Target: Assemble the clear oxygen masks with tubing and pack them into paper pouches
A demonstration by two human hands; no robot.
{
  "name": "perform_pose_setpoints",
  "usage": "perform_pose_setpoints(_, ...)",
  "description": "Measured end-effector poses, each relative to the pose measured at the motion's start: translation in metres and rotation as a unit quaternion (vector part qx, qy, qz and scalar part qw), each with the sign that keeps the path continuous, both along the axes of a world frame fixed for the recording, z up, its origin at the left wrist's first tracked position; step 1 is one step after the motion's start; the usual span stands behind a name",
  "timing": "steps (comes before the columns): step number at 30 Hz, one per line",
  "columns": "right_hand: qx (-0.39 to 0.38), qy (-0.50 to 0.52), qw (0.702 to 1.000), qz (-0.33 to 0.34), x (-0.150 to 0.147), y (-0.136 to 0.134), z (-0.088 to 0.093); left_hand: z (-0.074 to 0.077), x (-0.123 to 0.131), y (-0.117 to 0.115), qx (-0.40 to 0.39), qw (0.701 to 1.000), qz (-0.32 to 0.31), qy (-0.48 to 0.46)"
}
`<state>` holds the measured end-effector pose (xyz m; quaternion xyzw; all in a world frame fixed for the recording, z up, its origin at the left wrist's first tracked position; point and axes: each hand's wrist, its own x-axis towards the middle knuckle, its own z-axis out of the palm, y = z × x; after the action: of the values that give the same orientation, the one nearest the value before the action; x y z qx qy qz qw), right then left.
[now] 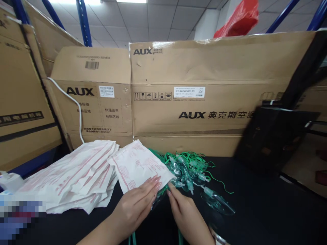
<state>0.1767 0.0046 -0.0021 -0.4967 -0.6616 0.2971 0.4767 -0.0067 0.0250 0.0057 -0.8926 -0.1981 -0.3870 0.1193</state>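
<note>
A white pouch [143, 166] with red print, clear film showing at its lower edge, slants over the table in front of me. My left hand [138, 200] lies across its lower part, fingers together, gripping it. At the pouch's lower right corner, my right hand [187, 207] is closed with thumb and fingers on the edge. Green plastic shows between the two hands, mostly hidden by them. Green tubing [132, 238] runs down below the left hand. Just beyond the right hand lies a heap of clear green masks [182, 170] with green straps.
Many similar white pouches [74, 173] are piled on the left. One loose mask [217, 200] lies right of my hands on the black table [268, 211]. Cardboard boxes [204, 71] wall off the back. A white cable [80, 119] hangs at left; a black box [276, 136] stands right.
</note>
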Motion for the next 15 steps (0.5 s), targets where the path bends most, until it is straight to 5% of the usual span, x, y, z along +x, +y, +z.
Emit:
perform_pose_setpoints(4,-0.120,0.141,0.983,-0.013,0.006,0.016,0.004,-0.003,0.000,0.000,-0.017,1.000,-0.012,0.019)
perform_pose_setpoints(9,-0.225,0.312,0.923,0.000,0.016,0.026,0.012,-0.008,0.001,0.001,-0.026,1.000,0.009,0.013)
perform_pose_setpoints(15,-0.225,0.317,0.918,0.079,0.012,0.016,0.019,-0.009,0.002,0.002,-0.024,0.998,0.034,-0.047)
